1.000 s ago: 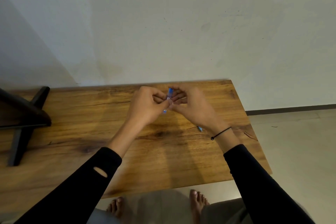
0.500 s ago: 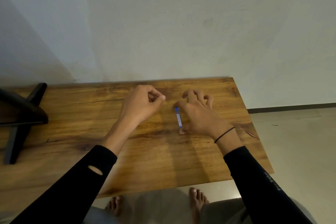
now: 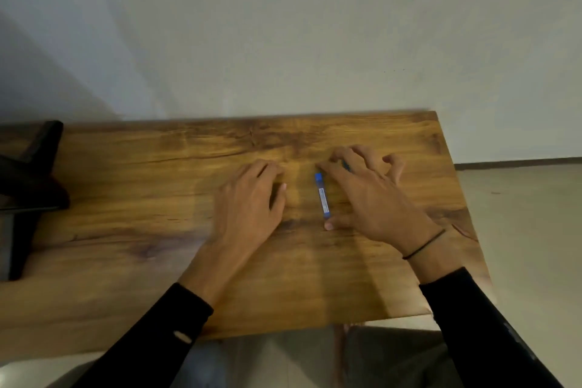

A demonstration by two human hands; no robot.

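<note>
A slim blue pen-like stick (image 3: 322,195) with a white label lies on the wooden table (image 3: 132,198), pointing away from me. My right hand (image 3: 371,198) rests on the table just right of it, fingers spread and arched. Its index tip is near the stick's far end and its thumb tip touches the near end. A small dark piece (image 3: 346,164) shows between the right index and middle fingers; what it is cannot be made out. My left hand (image 3: 248,204) lies palm down to the left of the stick, fingers relaxed, holding nothing.
A black stand (image 3: 28,192) sits at the table's left end. The table's far edge meets a pale wall (image 3: 283,41). Its right edge drops to a tiled floor (image 3: 529,230). My knees are below the near edge.
One second ago both hands pinched the stick together above the table. It now lies on the table, and my left hand has flattened onto the wood.
</note>
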